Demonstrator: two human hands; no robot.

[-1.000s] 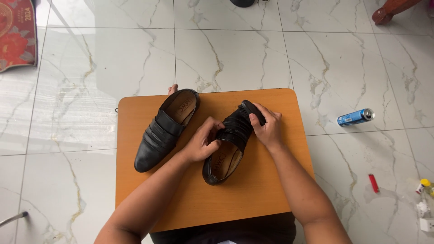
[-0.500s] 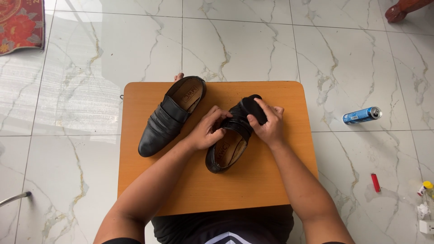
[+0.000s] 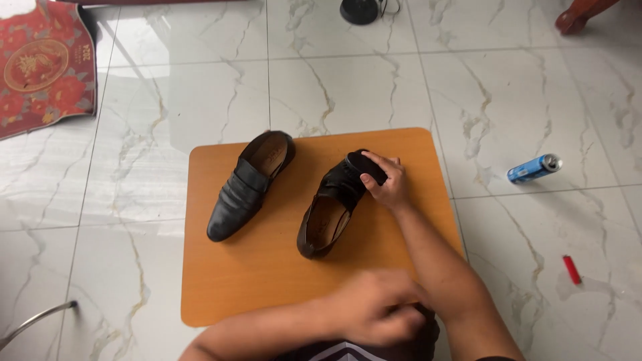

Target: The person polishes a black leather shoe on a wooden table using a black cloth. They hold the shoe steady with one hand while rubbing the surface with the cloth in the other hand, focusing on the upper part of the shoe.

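Observation:
Two black leather slip-on shoes lie on a small orange wooden table (image 3: 254,281). The left shoe (image 3: 249,184) rests on its own, toe toward me. The right shoe (image 3: 329,206) lies with its toe pointing away, and my right hand (image 3: 388,182) grips that toe end from the right. My left hand (image 3: 374,315) is blurred at the table's near edge, close to my body, away from both shoes. Its fingers look loosely curled and I cannot make out anything in them.
White marble floor tiles surround the table. A blue spray can (image 3: 533,168) lies on the floor to the right, a small red lighter (image 3: 572,269) nearer me. A red patterned mat (image 3: 41,63) sits at the far left. A metal chair leg (image 3: 37,321) shows at bottom left.
My left hand let go of the right shoe and drew back to the table's near edge. The right hand stays on the shoe's toe. The camera view shifted downward.

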